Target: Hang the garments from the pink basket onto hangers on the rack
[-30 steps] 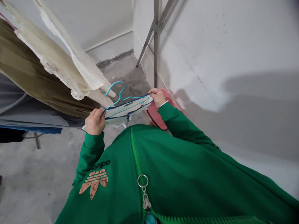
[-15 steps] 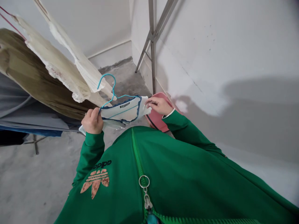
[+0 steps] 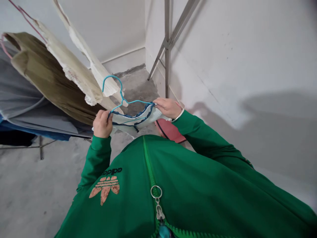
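A white garment with dark blue neckline trim hangs on a light blue hanger in front of my body. The hanger's hook points up and away from me. My left hand is closed on the garment's left shoulder, over the hanger's arm. At the other shoulder my right hand pinches the trimmed edge near the hanger's right end. Between the hands the neckline sags, and the hanger's lower bar shows inside it. The lower part of the garment is mostly hidden.
Hung clothes fill the left: a cream lacy garment, an olive garment and grey cloth. A metal rack stand stands by the white wall. Below my right hand is a pink basin.
My right hand has moved from the garment's side to the trimmed shoulder edge by the hanger's end. The neckline has gone from spread flat to sagging. The view has shifted slightly.
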`<state>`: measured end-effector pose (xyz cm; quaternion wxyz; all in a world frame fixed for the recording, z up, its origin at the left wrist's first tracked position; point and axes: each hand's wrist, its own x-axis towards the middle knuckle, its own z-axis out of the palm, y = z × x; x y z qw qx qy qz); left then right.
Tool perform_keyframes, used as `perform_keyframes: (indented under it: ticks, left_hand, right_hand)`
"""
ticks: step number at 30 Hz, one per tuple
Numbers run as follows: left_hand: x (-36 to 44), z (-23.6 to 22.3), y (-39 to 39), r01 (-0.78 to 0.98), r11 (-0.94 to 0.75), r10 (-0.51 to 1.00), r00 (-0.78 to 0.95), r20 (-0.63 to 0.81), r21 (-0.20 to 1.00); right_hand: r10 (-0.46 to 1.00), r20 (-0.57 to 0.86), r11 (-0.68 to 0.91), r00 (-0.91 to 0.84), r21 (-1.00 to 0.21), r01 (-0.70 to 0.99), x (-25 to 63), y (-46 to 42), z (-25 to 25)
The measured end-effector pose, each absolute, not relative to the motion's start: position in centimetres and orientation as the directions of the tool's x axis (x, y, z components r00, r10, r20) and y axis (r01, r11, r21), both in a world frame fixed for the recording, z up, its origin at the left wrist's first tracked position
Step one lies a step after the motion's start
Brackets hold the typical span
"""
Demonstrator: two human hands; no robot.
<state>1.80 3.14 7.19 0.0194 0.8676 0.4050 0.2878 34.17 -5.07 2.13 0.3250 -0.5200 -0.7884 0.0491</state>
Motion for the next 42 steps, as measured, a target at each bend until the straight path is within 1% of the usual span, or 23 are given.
perform_keyframes:
  ticks: [2,4,6,8,10,11,15,17,19,20,22,24,26,28,30,33,38,42]
  left_hand:
    - [1.3,6.9,3.6,0.728,-0.647,0.731,0.509,0.454,0.226]
    - [0.7,6.5,4.0,0.767,-0.615,0.748,0.493,0.444,0.184]
    - [0.2,6.3,4.1,0.807,-0.563,0.775,0.439,0.455,0.179]
    - [-0.1,6.2,3.9,0.824,-0.52,0.8,0.377,0.468,0.225]
    - [0.0,6.5,3.3,0.803,-0.518,0.81,0.35,0.47,0.294]
    - [0.1,6.8,3.0,0.774,-0.541,0.807,0.367,0.463,0.329]
    - [0.5,8.2,2.1,0.565,-0.682,0.731,0.56,0.39,0.465]
    - [0.1,8.6,2.6,0.545,-0.69,0.724,0.537,0.433,0.477]
    - [-0.6,8.6,3.6,0.6,-0.665,0.741,0.457,0.493,0.444]
    - [-1.0,8.4,4.3,0.626,-0.656,0.745,0.444,0.498,0.422]
    - [-1.5,8.0,5.5,0.642,-0.661,0.744,0.495,0.449,0.387]
    - [-1.5,7.5,6.4,0.616,-0.688,0.725,0.586,0.361,0.383]
    - [-0.8,7.2,6.8,0.572,-0.705,0.699,0.659,0.275,0.42]
    - [0.1,7.0,6.9,0.527,-0.707,0.677,0.697,0.236,0.472]
    - [1.1,7.0,6.7,0.492,-0.71,0.669,0.695,0.264,0.505]
    - [2.0,7.2,6.5,0.462,-0.733,0.663,0.649,0.373,0.499]
    - [2.1,7.7,5.9,0.491,-0.741,0.671,0.518,0.53,0.458]
    - [1.6,8.2,5.4,0.506,-0.74,0.667,0.469,0.578,0.443]
  right_hand:
    - [0.837,0.495,0.456,-0.233,-0.397,0.796,33.9,-5.2,3.0]
    - [0.832,0.525,0.424,-0.18,-0.392,0.816,34.1,-5.2,3.5]
    - [0.83,0.547,0.373,-0.111,-0.396,0.839,34.5,-5.4,3.6]
    - [0.829,0.557,0.327,-0.056,-0.399,0.857,34.9,-5.5,3.6]
    - [0.822,0.568,0.301,-0.024,-0.399,0.866,35.2,-5.7,3.6]
    - [0.816,0.578,0.297,-0.013,-0.4,0.867,35.3,-5.8,3.5]
    - [0.785,0.619,0.311,0.012,-0.411,0.857,35.4,-6.1,3.7]
    - [0.772,0.635,0.326,0.004,-0.402,0.855,35.6,-6.3,4.0]
    - [0.753,0.657,0.359,-0.022,-0.382,0.852,35.9,-6.5,4.3]
    - [0.742,0.669,0.376,-0.035,-0.374,0.848,36.0,-6.7,4.5]
    - [0.732,0.68,0.396,-0.047,-0.369,0.841,36.4,-6.9,4.7]
    - [0.74,0.671,0.391,-0.037,-0.386,0.835,36.7,-7.0,4.9]
    - [0.759,0.65,0.37,-0.016,-0.412,0.833,36.8,-7.0,4.9]
    - [0.772,0.636,0.362,-0.006,-0.43,0.827,36.6,-7.0,5.0]
    - [0.773,0.635,0.374,-0.008,-0.445,0.814,36.4,-7.0,5.1]
    - [0.783,0.622,0.382,0.007,-0.49,0.784,36.4,-6.8,5.5]
    - [0.872,0.489,0.31,0.021,-0.585,0.75,38.0,-6.3,5.3]
    - [0.907,0.421,0.296,-0.012,-0.616,0.73,39.3,-6.2,4.4]
